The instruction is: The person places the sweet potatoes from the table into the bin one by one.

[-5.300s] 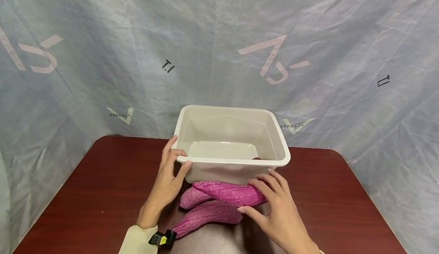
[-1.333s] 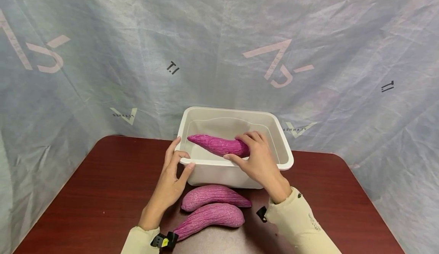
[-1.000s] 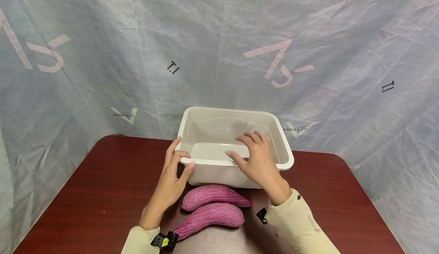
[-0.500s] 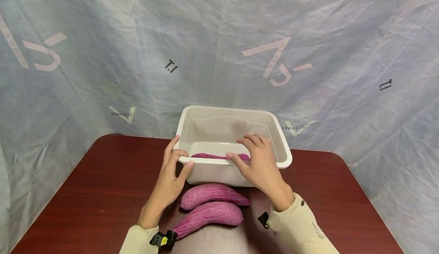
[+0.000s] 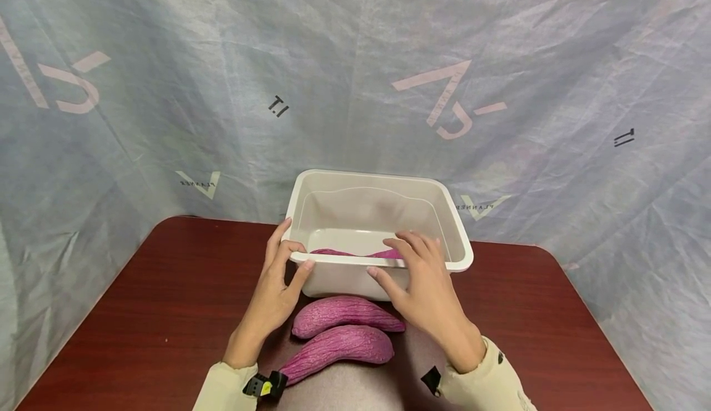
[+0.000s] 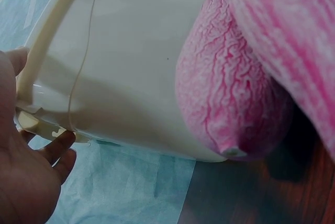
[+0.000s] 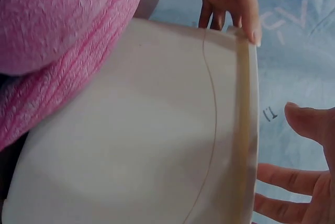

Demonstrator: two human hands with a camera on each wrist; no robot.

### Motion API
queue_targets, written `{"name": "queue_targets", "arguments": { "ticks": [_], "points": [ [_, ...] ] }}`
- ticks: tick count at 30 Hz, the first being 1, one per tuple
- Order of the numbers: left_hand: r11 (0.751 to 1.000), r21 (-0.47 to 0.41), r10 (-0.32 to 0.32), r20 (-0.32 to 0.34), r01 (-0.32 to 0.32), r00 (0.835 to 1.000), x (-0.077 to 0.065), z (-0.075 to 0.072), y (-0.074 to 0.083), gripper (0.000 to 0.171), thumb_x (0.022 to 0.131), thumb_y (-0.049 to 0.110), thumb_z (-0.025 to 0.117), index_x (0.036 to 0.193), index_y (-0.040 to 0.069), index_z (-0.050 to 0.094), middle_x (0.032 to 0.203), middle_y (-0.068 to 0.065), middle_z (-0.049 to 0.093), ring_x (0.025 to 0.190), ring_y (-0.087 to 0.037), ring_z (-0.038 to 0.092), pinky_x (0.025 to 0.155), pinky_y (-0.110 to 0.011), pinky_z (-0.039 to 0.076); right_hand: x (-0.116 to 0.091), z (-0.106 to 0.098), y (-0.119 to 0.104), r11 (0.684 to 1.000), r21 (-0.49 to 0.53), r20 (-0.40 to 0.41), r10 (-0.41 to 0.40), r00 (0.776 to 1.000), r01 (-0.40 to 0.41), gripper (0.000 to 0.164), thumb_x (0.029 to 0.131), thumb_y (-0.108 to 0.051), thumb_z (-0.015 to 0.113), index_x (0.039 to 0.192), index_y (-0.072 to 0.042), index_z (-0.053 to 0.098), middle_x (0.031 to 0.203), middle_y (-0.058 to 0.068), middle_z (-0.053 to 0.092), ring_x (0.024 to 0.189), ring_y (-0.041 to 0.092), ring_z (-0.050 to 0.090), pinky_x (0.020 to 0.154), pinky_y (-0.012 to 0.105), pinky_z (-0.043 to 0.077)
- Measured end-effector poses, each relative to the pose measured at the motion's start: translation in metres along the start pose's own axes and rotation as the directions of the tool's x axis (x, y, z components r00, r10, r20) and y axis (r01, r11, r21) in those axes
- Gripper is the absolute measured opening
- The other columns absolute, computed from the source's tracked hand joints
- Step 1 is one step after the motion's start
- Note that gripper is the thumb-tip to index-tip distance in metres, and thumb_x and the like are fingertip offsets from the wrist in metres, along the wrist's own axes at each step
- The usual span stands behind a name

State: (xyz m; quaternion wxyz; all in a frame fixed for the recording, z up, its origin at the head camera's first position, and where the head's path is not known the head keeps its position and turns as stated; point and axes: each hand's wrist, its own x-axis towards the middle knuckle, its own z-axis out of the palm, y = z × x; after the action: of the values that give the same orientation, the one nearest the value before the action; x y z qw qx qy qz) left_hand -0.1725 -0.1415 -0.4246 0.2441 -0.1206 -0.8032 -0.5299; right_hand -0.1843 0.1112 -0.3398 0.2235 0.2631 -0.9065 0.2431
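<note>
A white plastic tub (image 5: 350,280) stands at the back of the table. My left hand (image 5: 269,300) grips its front-left corner, thumb on the outside and fingers over the rim; the left wrist view shows the same hand (image 6: 26,174) round the edge. My right hand (image 5: 430,294) hovers at the front rim with fingers spread and nothing held. Behind that rim, only the top of a wrinkled purple sweet potato (image 5: 384,254) shows inside the tub. Two more lie before it: a curved sweet potato (image 5: 344,313) and, nearer me, another sweet potato (image 5: 347,343).
The dark red wooden table (image 5: 166,306) has rounded back corners. A pale grey-blue cloth (image 5: 333,78) with printed letters hangs behind and at both sides. A black strap with a small device (image 5: 261,386) sits at my left wrist.
My right hand brought a sweet potato from in front of the tub, lowered it inside and let go. It has since drawn back toward the front rim. The left hand has kept its grip.
</note>
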Motion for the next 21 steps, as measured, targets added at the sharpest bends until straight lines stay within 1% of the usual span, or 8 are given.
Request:
{"name": "queue_targets", "arguments": {
  "ticks": [1, 5, 13, 15, 17, 19, 21],
  "points": [
    [1.000, -0.001, 0.000, 0.000, 0.000, 1.000, 0.000, 0.000, 0.000, 0.017, 0.099, 0.015, 0.062, 0.112, 0.014, 0.051, 0.168, -0.004, 0.017, 0.148, -0.040, 0.030, 0.109, -0.065, 0.032, -0.002, 0.000, -0.001, 1.000, 0.001, -0.003, 0.002, 1.000, -0.002, 0.051, 0.083, -0.041, 0.080, 0.122, -0.011, 0.068, 0.133, 0.013, 0.063, 0.131, 0.033, 0.051, 0.115, 0.071, 0.021],
    [1.000, 0.003, -0.002, -0.001, 0.002, 1.000, 0.000, 0.000, 0.000, 0.017, 0.099, 0.015, 0.062, 0.112, 0.014, 0.051, 0.167, -0.004, 0.018, 0.148, -0.039, 0.030, 0.110, -0.065, 0.032, -0.011, 0.000, -0.005, 1.000, 0.000, -0.013, -0.002, 1.000, 0.002, 0.050, 0.082, -0.041, 0.081, 0.122, -0.014, 0.067, 0.134, 0.013, 0.062, 0.132, 0.034, 0.051, 0.114, 0.072, 0.022],
    [1.000, 0.005, -0.006, -0.001, 0.006, 1.000, 0.000, 0.000, 0.000, 0.016, 0.099, 0.016, 0.062, 0.111, 0.015, 0.051, 0.168, -0.003, 0.017, 0.148, -0.037, 0.030, 0.110, -0.065, 0.031, -0.027, -0.001, -0.012, 0.997, 0.018, -0.061, -0.072, 0.996, 0.073, 0.045, 0.081, -0.034, 0.083, 0.119, -0.014, 0.069, 0.131, 0.006, 0.063, 0.127, 0.029, 0.053, 0.112, 0.070, 0.028],
    [1.000, 0.002, -0.006, -0.001, 0.006, 1.000, 0.000, 0.000, 0.000, 0.016, 0.099, 0.016, 0.062, 0.111, 0.015, 0.051, 0.167, -0.004, 0.017, 0.148, -0.038, 0.030, 0.110, -0.065, 0.031, -0.031, -0.001, -0.014, 0.995, 0.025, -0.072, -0.091, 0.993, 0.093, 0.045, 0.081, -0.032, 0.083, 0.120, -0.014, 0.069, 0.131, 0.005, 0.063, 0.125, 0.027, 0.053, 0.111, 0.060, 0.035],
    [1.000, -0.002, -0.006, 0.000, 0.006, 1.000, 0.000, 0.000, 0.000, 0.016, 0.099, 0.015, 0.062, 0.111, 0.015, 0.051, 0.167, -0.004, 0.017, 0.148, -0.039, 0.031, 0.109, -0.065, 0.032, -0.034, -0.001, -0.016, 0.995, 0.024, -0.077, -0.093, 0.993, 0.095, 0.047, 0.081, -0.032, 0.083, 0.122, -0.014, 0.068, 0.133, 0.005, 0.062, 0.125, 0.025, 0.054, 0.109, 0.049, 0.039],
    [1.000, -0.002, -0.007, 0.001, 0.007, 1.000, 0.000, 0.000, 0.000, 0.016, 0.099, 0.016, 0.062, 0.111, 0.015, 0.051, 0.167, -0.004, 0.017, 0.147, -0.040, 0.031, 0.109, -0.065, 0.032, -0.038, -0.001, -0.018, 0.996, 0.020, -0.072, -0.087, 0.994, 0.089, 0.049, 0.082, -0.033, 0.083, 0.124, -0.016, 0.066, 0.136, 0.004, 0.060, 0.126, 0.022, 0.053, 0.107, 0.039, 0.040],
    [1.000, 0.000, -0.007, 0.001, 0.007, 1.000, 0.000, 0.000, 0.000, 0.016, 0.099, 0.016, 0.062, 0.111, 0.015, 0.051, 0.168, -0.004, 0.017, 0.147, -0.040, 0.031, 0.109, -0.066, 0.032, -0.041, -0.001, -0.019, 0.997, 0.016, -0.070, -0.077, 0.995, 0.078, 0.051, 0.082, -0.034, 0.083, 0.126, -0.017, 0.065, 0.139, 0.004, 0.058, 0.129, 0.020, 0.053, 0.106, 0.033, 0.039]
  ]
}}
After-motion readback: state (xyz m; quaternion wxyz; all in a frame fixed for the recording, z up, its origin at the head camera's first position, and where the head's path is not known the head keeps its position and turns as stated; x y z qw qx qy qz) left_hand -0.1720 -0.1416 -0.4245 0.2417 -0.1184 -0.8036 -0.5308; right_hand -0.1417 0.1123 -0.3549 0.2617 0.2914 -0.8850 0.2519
